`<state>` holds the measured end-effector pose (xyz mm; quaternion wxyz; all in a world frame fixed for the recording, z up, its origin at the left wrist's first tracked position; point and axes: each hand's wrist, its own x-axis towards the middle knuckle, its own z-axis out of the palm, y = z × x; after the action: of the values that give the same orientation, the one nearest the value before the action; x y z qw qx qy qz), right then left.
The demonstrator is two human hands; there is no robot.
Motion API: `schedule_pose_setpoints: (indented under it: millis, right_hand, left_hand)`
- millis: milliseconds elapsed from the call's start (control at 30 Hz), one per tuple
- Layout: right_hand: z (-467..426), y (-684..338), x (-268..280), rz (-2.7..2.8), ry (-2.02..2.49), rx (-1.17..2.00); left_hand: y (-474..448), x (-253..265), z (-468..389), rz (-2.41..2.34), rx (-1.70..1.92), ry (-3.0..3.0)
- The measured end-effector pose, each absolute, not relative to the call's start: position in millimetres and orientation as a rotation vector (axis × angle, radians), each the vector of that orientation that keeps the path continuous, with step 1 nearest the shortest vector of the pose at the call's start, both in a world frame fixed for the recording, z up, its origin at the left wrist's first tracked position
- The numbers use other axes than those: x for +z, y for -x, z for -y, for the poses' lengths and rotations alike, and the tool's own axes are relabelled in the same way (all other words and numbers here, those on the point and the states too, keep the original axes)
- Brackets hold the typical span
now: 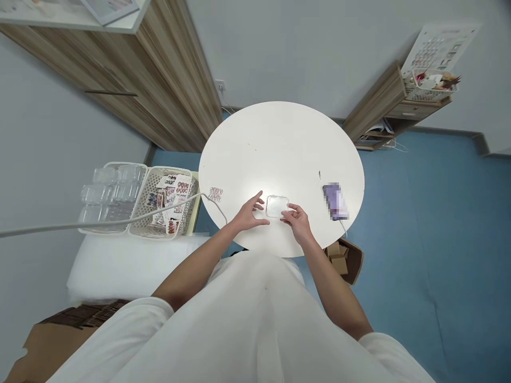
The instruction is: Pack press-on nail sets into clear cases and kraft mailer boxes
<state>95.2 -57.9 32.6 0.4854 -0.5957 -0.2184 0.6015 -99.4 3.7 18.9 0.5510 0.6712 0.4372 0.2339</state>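
Observation:
A small clear plastic box is over the near part of the white round table. My right hand grips its right edge between thumb and fingers. To the left of the box, my left hand is open, thumb and fingers spread apart, with a gap between it and the box. Farther left on the table lies a small card of press-on nails, close to a white cable.
A blurred-out phone lies at the table's right. On the left, one white basket holds nail cards, and another holds stacked clear boxes. Below the table's right edge sits a carton with small brown boxes. A wooden cabinet stands behind left.

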Motion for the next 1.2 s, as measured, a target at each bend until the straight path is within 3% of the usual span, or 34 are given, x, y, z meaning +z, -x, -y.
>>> schedule_pose_setpoints:
  millis: [300, 600, 967, 1200]
  right_hand:
    - [66, -97, 35, 0.712, 1.471, 1.554]
    - [62, -110, 49, 1.439, 1.374, 1.295]
    - [58, -110, 38, 1.482, 1.279, 1.071]
    - [54, -108, 44, 1.164, 1.247, 1.372]
  left_hand:
    - [101, 26, -4, -0.930, 0.569, -1.664]
    - [102, 37, 0, -0.887, 0.576, -1.361]
    - [98, 43, 11, -0.774, 0.607, -1.143]
    - [99, 36, 17, -0.789, 0.623, -1.169]
